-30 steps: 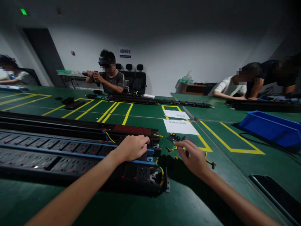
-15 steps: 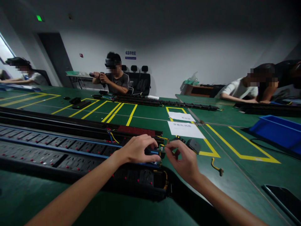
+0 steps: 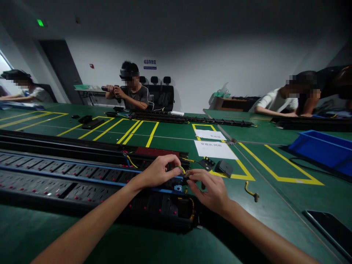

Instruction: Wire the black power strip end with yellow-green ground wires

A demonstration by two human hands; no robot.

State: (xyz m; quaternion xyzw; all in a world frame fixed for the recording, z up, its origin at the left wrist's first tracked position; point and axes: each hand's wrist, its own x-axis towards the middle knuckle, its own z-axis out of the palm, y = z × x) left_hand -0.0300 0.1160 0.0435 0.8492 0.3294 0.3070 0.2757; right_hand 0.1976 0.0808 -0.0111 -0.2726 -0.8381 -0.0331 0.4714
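Pinching yellow wire (image 3: 183,169), fingers (image 3: 197,173) nearly together

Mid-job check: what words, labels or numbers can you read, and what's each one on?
"成品存放区": wall sign, top line.
Blue strip under it: lettering too small to read.
Near paper sheet: one line, too blurred to read surely.
Far paper sheet: writing too blurred to read.
Green lit sign: too small to read.
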